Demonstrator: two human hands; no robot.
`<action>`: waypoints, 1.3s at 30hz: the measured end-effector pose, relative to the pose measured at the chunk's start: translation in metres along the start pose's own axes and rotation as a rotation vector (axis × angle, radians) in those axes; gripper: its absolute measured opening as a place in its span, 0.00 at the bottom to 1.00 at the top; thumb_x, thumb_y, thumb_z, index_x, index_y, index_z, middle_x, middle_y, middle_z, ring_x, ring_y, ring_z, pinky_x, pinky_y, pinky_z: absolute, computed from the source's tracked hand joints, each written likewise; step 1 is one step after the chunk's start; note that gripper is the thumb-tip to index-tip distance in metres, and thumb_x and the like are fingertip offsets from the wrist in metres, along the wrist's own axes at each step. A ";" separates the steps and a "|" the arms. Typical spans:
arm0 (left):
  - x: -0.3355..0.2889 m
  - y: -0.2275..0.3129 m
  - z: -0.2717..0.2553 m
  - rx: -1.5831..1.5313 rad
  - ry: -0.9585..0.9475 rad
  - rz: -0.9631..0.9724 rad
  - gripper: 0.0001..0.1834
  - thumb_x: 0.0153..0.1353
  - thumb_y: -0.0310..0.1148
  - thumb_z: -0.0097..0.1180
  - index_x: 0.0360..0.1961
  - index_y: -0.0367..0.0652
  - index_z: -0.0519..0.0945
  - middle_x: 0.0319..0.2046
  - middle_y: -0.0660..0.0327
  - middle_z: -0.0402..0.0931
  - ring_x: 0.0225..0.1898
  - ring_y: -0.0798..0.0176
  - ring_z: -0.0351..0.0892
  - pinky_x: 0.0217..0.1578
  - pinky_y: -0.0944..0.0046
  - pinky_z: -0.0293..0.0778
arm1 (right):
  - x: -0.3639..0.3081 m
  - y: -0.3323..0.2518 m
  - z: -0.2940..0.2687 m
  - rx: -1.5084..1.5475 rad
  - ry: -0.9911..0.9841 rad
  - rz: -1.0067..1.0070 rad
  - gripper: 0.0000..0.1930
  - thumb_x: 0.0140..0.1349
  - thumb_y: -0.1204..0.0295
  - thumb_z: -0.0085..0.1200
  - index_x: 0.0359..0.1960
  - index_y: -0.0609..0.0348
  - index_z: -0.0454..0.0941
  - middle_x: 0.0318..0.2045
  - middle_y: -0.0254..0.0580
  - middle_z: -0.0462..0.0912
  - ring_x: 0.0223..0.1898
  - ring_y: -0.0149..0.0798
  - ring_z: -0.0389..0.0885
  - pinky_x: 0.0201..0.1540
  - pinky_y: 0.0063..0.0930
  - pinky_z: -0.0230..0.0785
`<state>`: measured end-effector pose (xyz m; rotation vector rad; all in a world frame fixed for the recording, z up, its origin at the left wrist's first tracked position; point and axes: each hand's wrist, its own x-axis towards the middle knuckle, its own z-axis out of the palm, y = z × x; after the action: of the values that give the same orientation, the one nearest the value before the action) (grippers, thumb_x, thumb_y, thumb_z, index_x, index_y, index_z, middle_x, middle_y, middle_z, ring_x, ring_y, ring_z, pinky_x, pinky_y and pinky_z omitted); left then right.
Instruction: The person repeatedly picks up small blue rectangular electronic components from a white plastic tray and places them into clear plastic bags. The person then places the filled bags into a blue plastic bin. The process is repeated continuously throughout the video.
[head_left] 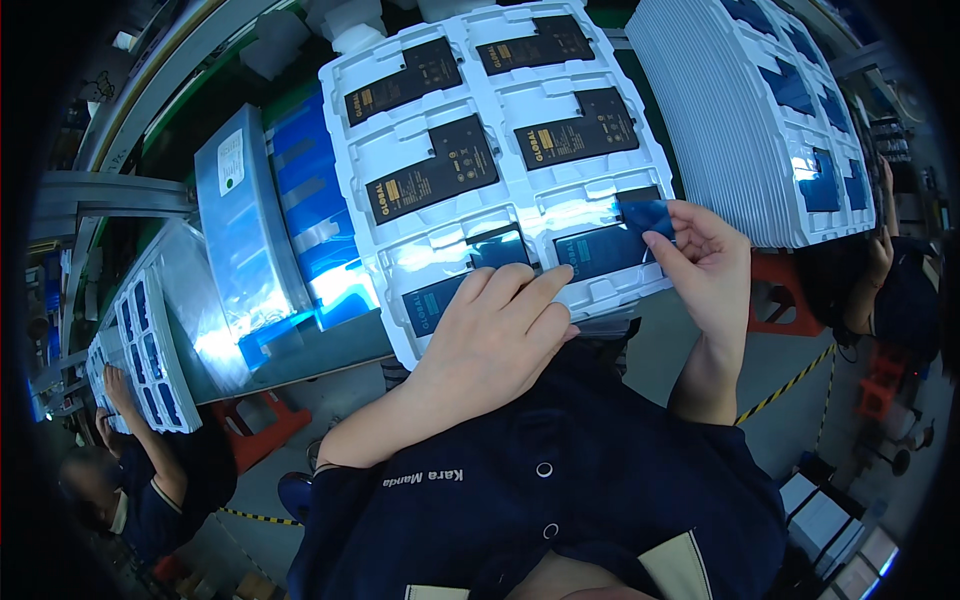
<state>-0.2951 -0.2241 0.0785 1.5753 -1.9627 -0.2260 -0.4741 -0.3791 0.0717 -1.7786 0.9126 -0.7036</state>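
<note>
Fingers of the right hand [705, 262]: closed to a narrow pinch, thumb and index on the edge of a blue protective film [650, 216].
Fingers of the left hand [490, 335]: loosely bent, thumb and index slightly apart; the index tip touches the left edge of the near-right battery [600, 253].
Near-right battery: lying flat in its tray compartment, blue-tinted, between the two hands.
Near-left battery [424, 306]: also blue-tinted, in the compartment left of the left hand, partly behind it.
Battery tray [507, 150]: white moulded plastic, two columns of three; the four farther batteries show black faces with gold print.
Right side: a tall stack of white trays [690, 130].
Left side: blue film sheets [318, 225] beside a clear plastic bag [245, 255] with a white label.
Co-worker [150, 480]: seated farther left, a hand at another white tray [158, 350].
</note>
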 end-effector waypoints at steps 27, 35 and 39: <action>-0.040 -0.035 -0.065 -0.995 0.418 -0.482 0.15 0.54 0.21 0.61 0.43 0.38 0.76 0.39 0.61 0.77 0.41 0.71 0.76 0.42 0.72 0.72 | 0.008 -0.060 0.079 0.455 -0.361 -0.406 0.20 0.54 0.84 0.50 0.51 0.67 0.72 0.44 0.56 0.78 0.45 0.44 0.78 0.50 0.32 0.69; -0.025 -0.078 -0.092 -0.693 0.297 -0.363 0.06 0.53 0.27 0.63 0.30 0.34 0.82 0.24 0.59 0.81 0.27 0.72 0.79 0.29 0.75 0.72 | 0.035 -0.067 0.097 0.638 -0.480 0.099 0.12 0.53 0.82 0.60 0.40 0.68 0.78 0.35 0.42 0.82 0.34 0.29 0.81 0.38 0.19 0.75; -0.026 -0.096 -0.095 -0.614 0.320 -0.354 0.07 0.52 0.28 0.64 0.25 0.34 0.82 0.18 0.61 0.79 0.21 0.73 0.76 0.22 0.75 0.67 | 0.055 -0.077 0.105 0.412 -0.417 0.031 0.10 0.51 0.81 0.62 0.37 0.66 0.81 0.33 0.41 0.83 0.34 0.28 0.81 0.38 0.19 0.74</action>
<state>-0.1607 -0.2051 0.0987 1.4161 -1.2022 -0.6139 -0.3401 -0.3544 0.1100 -1.4598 0.4716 -0.4359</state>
